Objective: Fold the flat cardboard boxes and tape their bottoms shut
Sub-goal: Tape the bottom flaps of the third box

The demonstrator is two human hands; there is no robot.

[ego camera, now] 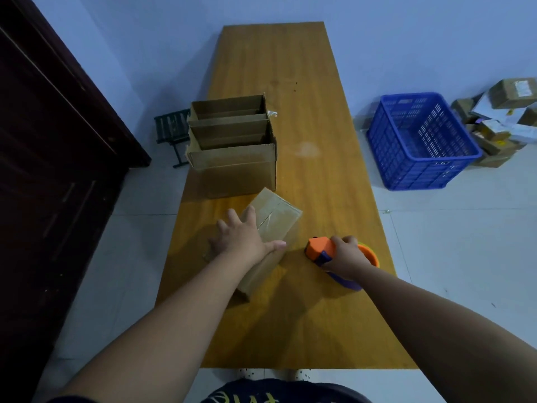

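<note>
left hand (244, 238): fingers spread flat on taped box (271, 225) | right hand (345, 254): grips tape dispenser (319, 250), just right of box | folded boxes (232, 141) behind it

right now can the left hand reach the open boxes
Probably yes: the left hand lies flat on the taped box, holding nothing, and the open boxes stand just beyond it with nothing between.

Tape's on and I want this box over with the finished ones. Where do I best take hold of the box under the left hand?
Probably span the box across its narrow width from above: its taped bottom faces up and both long walls look free. The left hand lies flat on top; the right hand holds the tape dispenser.
</note>
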